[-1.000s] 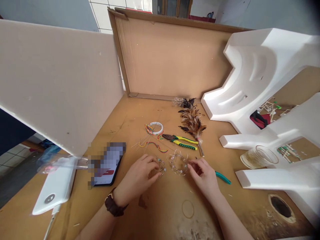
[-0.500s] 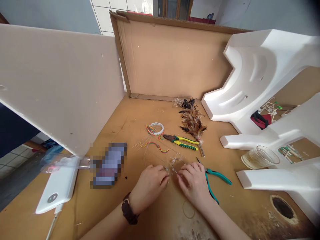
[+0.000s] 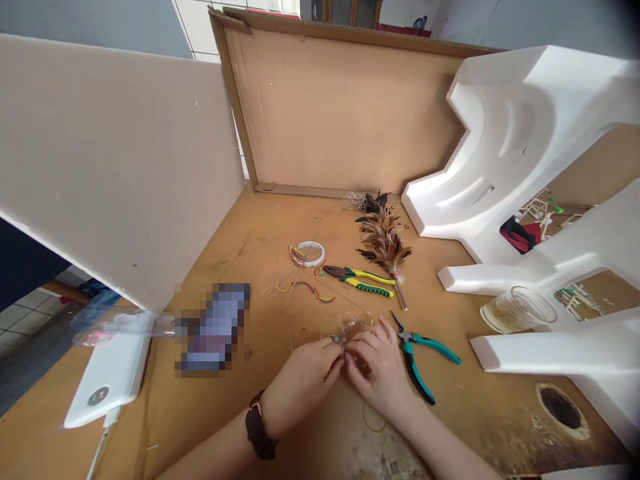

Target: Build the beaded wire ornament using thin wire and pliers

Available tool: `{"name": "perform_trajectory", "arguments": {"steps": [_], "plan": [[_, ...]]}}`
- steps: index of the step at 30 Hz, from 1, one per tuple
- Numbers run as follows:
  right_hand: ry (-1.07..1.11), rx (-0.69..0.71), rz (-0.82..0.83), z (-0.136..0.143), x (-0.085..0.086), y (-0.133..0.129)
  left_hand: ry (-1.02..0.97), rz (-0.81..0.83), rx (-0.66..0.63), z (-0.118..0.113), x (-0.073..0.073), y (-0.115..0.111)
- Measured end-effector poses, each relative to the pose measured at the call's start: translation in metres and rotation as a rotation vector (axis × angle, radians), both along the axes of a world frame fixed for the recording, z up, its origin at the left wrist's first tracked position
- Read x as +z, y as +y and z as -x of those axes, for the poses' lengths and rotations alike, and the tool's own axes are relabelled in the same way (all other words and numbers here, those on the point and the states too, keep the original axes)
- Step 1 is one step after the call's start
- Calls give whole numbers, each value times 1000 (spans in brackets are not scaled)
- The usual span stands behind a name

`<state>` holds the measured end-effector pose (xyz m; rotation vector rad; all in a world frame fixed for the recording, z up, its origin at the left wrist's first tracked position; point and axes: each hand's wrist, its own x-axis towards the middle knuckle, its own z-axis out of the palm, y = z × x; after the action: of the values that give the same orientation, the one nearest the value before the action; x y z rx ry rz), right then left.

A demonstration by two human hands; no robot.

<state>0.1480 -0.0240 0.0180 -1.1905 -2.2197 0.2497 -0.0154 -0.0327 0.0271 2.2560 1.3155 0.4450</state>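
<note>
A small tangle of thin wire with clear beads (image 3: pixel 353 327) shows at the fingertips of both hands, low in the middle of the head view. My left hand (image 3: pixel 306 375), with a dark watch on its wrist, is closed in a pinch on the near left of the tangle. My right hand (image 3: pixel 379 370) pinches it from the other side, and the two sets of fingertips almost meet. The fingers hide much of the wire. Teal-handled needle-nose pliers (image 3: pixel 419 353) lie just right of my right hand. Beyond the hands are yellow-and-green combination pliers (image 3: pixel 361 280).
A white ring with coloured cords (image 3: pixel 323 257) and a feather duster (image 3: pixel 381 233) lie farther back. At left are a white power bank (image 3: pixel 107 380) and a blurred phone (image 3: pixel 217 327). White moulded frames (image 3: pixel 525 357) and a glass (image 3: pixel 517 310) stand at right; cardboard (image 3: pixel 340 113) closes the back.
My hands have come closer together, the right one shifting left and onto the wire. The teal pliers show more fully now. The view has tilted slightly.
</note>
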Motion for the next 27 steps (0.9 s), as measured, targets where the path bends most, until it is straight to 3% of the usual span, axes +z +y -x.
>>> {"name": "perform_trajectory", "arguments": {"steps": [7,11,15,27], "plan": [[33,-38,60,-1,1,1,-117,77,-11,-1,3,-3],[13,-44,119,-4,-3,2,-289,158,16,-1,7,-6],[20,-44,143,-7,-7,3,-446,275,-39,5,15,-6],[23,-48,123,-9,-9,6,-500,274,37,28,18,5]]}}
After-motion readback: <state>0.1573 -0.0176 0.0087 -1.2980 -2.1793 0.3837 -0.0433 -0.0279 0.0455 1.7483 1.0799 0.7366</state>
